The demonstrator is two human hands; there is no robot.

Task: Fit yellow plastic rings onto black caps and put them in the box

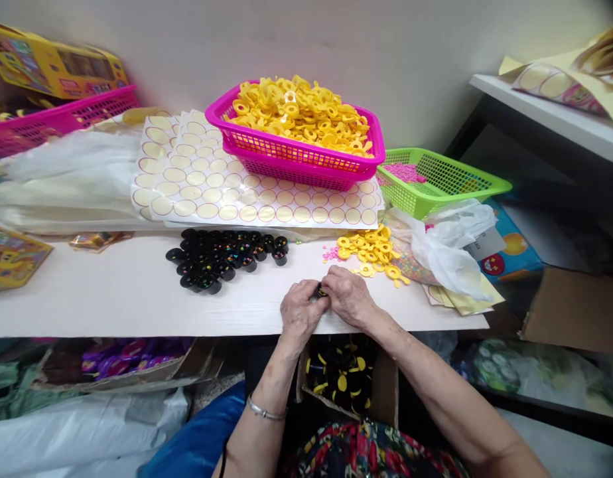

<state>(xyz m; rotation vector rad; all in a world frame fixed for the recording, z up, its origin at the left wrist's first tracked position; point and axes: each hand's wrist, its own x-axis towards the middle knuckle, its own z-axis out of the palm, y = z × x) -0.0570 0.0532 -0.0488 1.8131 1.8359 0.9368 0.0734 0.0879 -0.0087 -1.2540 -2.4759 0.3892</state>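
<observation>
A small black cup [321, 290] is pinched between my two hands over the front of the white table [112, 292]. My left hand [302, 307] is closed on its left side. From the right, my right hand [350, 296] has its fingers curled over the cup, hiding part of it. Whether the right fingers also press a yellow part cannot be made out. Just beyond the hands lie a loose pile of yellow ring-shaped pieces with tabs [371, 247] and some tiny pink pieces [330, 253]. Left of them stand several black cups [227, 255] with coloured bits inside.
A pink basket [296, 156] heaped with yellow pieces stands on sticker sheets [207, 192]. Behind right are a green basket [448, 199] and a plastic bag [450, 245]. Below the table edge, a cardboard box [386, 392] holds black cups with yellow parts.
</observation>
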